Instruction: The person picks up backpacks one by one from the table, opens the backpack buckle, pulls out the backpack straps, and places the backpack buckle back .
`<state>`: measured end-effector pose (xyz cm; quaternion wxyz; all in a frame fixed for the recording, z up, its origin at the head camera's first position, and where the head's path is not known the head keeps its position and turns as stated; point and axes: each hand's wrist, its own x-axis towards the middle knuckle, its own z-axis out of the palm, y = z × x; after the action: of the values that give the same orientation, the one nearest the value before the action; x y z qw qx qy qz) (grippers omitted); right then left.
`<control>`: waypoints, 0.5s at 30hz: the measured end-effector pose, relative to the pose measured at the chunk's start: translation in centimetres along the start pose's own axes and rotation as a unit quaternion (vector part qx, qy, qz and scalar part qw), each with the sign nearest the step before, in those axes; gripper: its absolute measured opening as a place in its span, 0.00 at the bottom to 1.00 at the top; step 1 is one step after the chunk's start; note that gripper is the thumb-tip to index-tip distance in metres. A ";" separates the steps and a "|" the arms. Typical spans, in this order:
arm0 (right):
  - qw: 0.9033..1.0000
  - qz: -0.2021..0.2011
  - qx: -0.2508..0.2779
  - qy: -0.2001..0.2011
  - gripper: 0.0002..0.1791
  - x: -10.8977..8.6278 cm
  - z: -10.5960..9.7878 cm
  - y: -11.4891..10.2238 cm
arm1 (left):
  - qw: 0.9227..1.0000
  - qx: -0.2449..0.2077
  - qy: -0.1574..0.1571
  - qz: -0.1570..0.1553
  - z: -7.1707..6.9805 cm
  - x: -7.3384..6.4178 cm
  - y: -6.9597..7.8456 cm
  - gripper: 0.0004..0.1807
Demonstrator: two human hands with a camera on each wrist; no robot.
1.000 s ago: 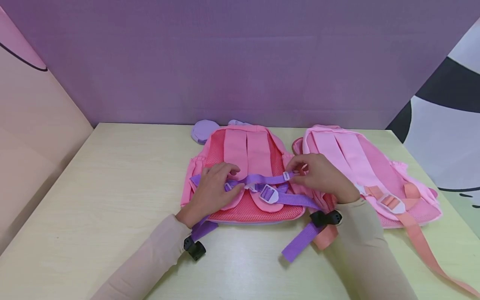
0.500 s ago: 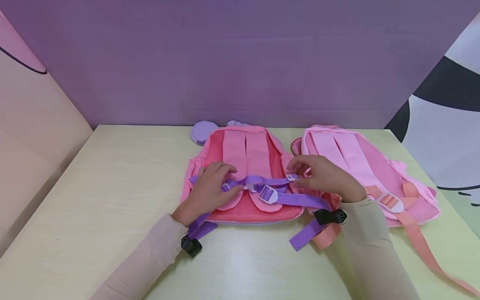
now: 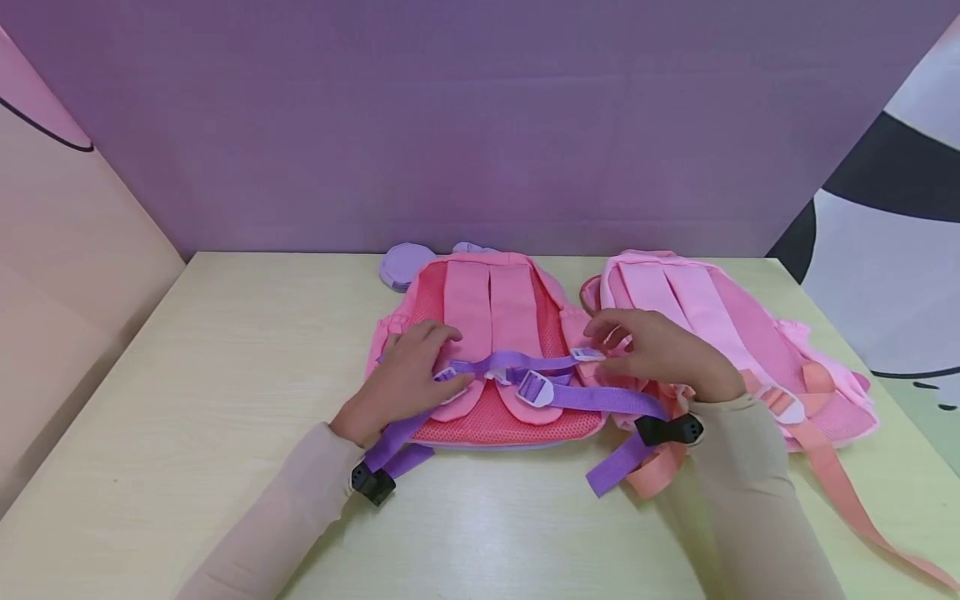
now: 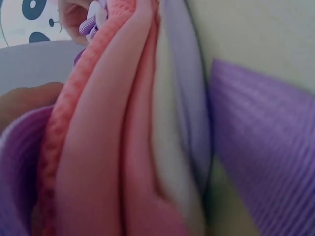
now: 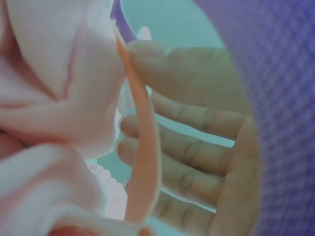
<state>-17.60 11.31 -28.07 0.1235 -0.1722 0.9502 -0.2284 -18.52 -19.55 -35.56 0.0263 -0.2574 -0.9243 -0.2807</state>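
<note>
A coral-pink backpack (image 3: 468,304) lies on the table with its shoulder straps facing up. Across its lower part run purple webbing straps (image 3: 611,400) with white buckles (image 3: 536,389). My left hand (image 3: 405,375) rests over the backpack's left side, thumb beside a buckle, fingers loosely bent. At the right side, my right hand (image 3: 663,354) hovers by a white strap adjuster (image 3: 587,354), its fingers relaxed and parted from the thumb. In the right wrist view an orange strap (image 5: 144,147) passes in front of the fingers. The left wrist view shows mostly the backpack's side (image 4: 98,147).
A lighter pink backpack (image 3: 693,308) with orange straps (image 3: 832,467) lies close on the right, one strap trailing to the table's front right. A round lilac piece (image 3: 406,267) pokes out behind the coral backpack. A purple wall (image 3: 480,125) stands behind the table (image 3: 247,333).
My right hand has drawn slightly right, away from the strap adjuster it had been touching, and the purple strap end has shifted right. My left hand has slid a little left.
</note>
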 end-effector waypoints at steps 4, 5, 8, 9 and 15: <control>1.000 0.010 0.006 -0.001 0.25 -0.3 -0.3 0.3 | 1.000 0.003 -0.023 -0.006 -0.6 0.0 -0.2 0.35; 1.000 0.016 0.014 -0.005 0.26 -0.4 -0.3 0.3 | 0.999 0.005 -0.030 -0.008 -0.7 -0.1 -0.3 0.36; 0.999 0.031 0.033 -0.020 0.29 -0.5 -0.5 0.6 | 0.999 0.013 -0.051 -0.012 -1.2 -0.1 -0.5 0.39; 0.999 0.033 0.036 -0.025 0.29 -0.5 -0.5 0.7 | 0.998 0.017 -0.057 -0.012 -1.3 -0.1 -0.6 0.40; 0.997 0.048 0.030 -0.045 0.35 -0.4 -0.5 1.1 | 0.995 0.029 -0.093 -0.025 -2.4 -0.2 -1.0 0.44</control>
<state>-17.69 12.57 -28.08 0.1823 -0.1327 0.9435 -0.2428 -19.07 -21.64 -34.04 -0.0591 -0.2583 -0.9367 -0.2291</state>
